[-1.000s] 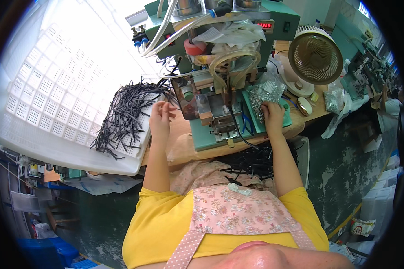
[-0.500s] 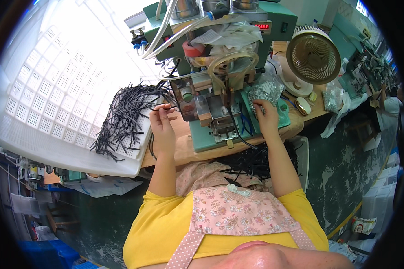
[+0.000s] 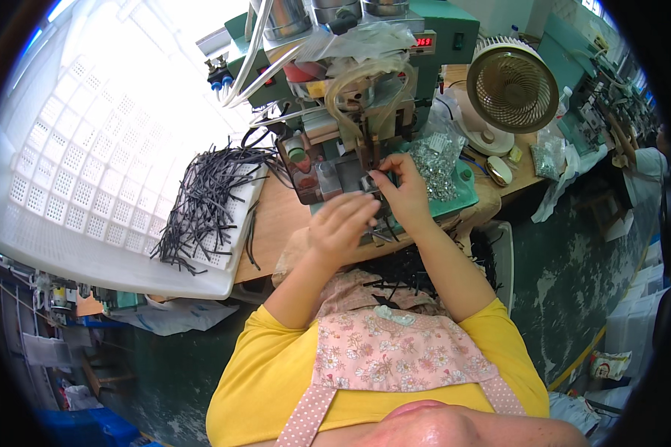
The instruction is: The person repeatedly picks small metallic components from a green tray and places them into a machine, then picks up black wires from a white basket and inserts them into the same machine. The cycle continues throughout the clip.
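Note:
A green bench machine with metal tooling stands in front of me. At its middle, my right hand has thumb and fingers pinched together beside the tooling; what they hold is too small to make out. My left hand is just in front of the machine, to the left of the right one, its fingers pointing right and smeared by motion. Whether it holds a strip cannot be seen. A pile of black strips lies to the left. Behind my right hand is a clear bag of small shiny metal parts.
A large white perforated basket fills the left side. Right of the machine are a round fan, a small oval case and another bag of parts. Below the bench edge, a white bin holds black strips. Another person is at far right.
My right hand has left the bag of metal parts and moved left to the tooling. My left hand, which held a black strip near the pile, has swung right toward the machine.

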A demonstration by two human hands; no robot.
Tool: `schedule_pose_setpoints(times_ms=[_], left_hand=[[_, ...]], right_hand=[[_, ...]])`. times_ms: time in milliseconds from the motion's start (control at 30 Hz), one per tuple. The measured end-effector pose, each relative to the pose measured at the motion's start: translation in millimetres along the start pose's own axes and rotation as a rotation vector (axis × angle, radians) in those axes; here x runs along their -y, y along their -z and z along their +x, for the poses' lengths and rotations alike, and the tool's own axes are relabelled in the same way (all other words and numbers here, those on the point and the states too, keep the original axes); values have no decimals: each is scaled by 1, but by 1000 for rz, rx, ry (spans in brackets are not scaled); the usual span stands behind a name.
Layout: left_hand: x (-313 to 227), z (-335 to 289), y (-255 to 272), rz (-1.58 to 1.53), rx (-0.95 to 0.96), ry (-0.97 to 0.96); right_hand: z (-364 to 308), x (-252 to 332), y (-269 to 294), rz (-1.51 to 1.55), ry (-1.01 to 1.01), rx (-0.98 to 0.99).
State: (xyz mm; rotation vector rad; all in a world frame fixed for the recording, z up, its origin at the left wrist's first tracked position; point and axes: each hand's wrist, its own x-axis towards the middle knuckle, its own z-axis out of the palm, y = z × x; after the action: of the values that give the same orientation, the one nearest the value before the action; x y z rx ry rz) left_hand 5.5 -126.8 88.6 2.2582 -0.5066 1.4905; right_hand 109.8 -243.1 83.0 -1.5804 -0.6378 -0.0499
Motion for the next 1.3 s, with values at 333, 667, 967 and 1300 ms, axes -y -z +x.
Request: schedule_pose_setpoints(times_ms=[333,667,967,1300], left_hand=[[7,-12,-33,-29,45,-96],[0,-18,-26,-15,94,-42],[103,-130,103,1017,819,684],[150,-144,81,976,664,637]], right_hand=[[22,-64,97,-506,81,-325],[-11,-121,101,-807,257,1],[-1,-116,78,-899,459,-129],[-2,-115,81,-807,364,-147]])
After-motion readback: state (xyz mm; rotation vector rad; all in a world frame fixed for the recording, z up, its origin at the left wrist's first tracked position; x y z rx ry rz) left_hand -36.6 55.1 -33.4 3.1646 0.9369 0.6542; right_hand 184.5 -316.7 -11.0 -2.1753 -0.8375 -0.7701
